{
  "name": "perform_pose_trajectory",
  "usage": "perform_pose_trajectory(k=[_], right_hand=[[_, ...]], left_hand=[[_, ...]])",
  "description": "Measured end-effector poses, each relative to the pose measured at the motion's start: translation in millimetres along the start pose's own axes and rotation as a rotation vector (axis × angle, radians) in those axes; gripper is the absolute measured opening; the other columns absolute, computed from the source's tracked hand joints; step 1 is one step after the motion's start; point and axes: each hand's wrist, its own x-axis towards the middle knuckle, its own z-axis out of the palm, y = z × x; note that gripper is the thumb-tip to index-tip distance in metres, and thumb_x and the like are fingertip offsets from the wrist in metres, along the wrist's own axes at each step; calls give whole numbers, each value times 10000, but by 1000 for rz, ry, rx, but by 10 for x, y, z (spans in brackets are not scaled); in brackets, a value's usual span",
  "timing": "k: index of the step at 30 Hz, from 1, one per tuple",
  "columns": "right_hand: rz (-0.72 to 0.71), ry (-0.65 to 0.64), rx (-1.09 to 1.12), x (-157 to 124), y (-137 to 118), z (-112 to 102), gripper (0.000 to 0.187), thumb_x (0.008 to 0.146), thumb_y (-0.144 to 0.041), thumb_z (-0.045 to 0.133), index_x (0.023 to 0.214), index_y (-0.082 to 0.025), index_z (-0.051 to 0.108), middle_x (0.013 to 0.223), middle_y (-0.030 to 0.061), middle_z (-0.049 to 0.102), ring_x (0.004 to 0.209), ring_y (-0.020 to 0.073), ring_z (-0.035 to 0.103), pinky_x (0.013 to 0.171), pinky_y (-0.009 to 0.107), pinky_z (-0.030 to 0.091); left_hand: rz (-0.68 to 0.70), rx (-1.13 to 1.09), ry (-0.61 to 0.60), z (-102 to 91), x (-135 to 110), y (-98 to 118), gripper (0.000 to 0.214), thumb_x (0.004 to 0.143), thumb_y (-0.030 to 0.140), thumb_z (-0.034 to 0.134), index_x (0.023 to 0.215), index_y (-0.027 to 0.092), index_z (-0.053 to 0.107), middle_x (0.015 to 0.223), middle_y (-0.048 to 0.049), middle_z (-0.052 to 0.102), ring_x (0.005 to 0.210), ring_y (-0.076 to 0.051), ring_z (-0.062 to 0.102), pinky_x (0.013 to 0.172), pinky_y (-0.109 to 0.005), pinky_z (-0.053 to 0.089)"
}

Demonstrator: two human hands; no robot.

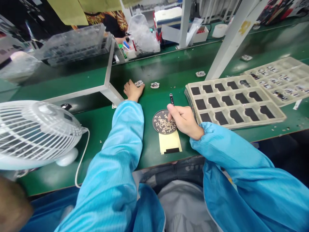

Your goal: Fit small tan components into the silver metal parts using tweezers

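My left hand [133, 91] reaches to the back of the green bench, thumb and fingers closed round a small silver-and-black electronic part [139, 83]. A similar part [154, 85] lies just right of it. In the middle, my right hand [185, 121] is closed on slim black tweezers [171, 98] with white marks. Their back end points away from me; the tips are hidden by my fingers. Beneath those fingers is a round, dark perforated dish [154, 126], scattered with tiny beige pieces [164, 123]. The dish partly covers a yellow paper [170, 143] with a black strip.
To the right stands a pale compartment tray [238, 100] with black pads; another tray [282, 79] holds several parts. Single parts lie at the back [200, 73]. A white fan [41, 132] with its cord stands left, below a raised shelf [72, 80]. A slanted white post [227, 42] rises behind the trays.
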Motion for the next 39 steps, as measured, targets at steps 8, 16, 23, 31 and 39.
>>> perform_pose_trajectory(k=[8, 16, 23, 31, 39], right_hand=[[243, -275, 339, 59, 22, 60, 488, 845, -687, 765, 900, -213, 666, 667, -29, 648, 533, 113, 579, 478, 243, 481], [223, -366, 182, -466, -39, -82, 330, 900, -499, 791, 932, -180, 714, 873, 34, 747, 732, 146, 709, 699, 278, 611], [261, -250, 27, -860, 91, -58, 331, 958, -513, 719, 951, -184, 679, 798, 31, 727, 696, 162, 731, 664, 270, 601], [210, -266, -39, -870, 124, -77, 291, 978, -492, 704, 961, -203, 694, 834, 33, 733, 732, 166, 731, 698, 279, 592], [203, -250, -17, -855, 84, -56, 289, 915, -479, 782, 921, -203, 694, 834, 27, 737, 713, 160, 705, 683, 286, 593]], left_hand=[[191, -565, 61, 28, -135, -33, 464, 807, 310, 882, 1197, 158, 681, 988, -74, 728, 961, -223, 688, 970, -379, 531], [261, -933, -181, -453, -1344, 31, 618, 815, 537, 865, 1309, 208, 690, 1144, -103, 754, 981, -248, 751, 779, -346, 613], [150, -1067, -696, -1007, -2016, 10, 758, 782, 558, 884, 1416, 211, 655, 924, -101, 773, 762, -264, 774, 517, -304, 550], [170, -1071, -918, -1127, -2069, 73, 456, 842, 518, 847, 1165, 207, 761, 810, -53, 731, 613, -159, 682, 481, -243, 452], [182, -1041, -912, -1146, -2205, 119, 242, 864, 374, 832, 1031, 201, 800, 838, -57, 730, 674, -184, 665, 593, -293, 535]])
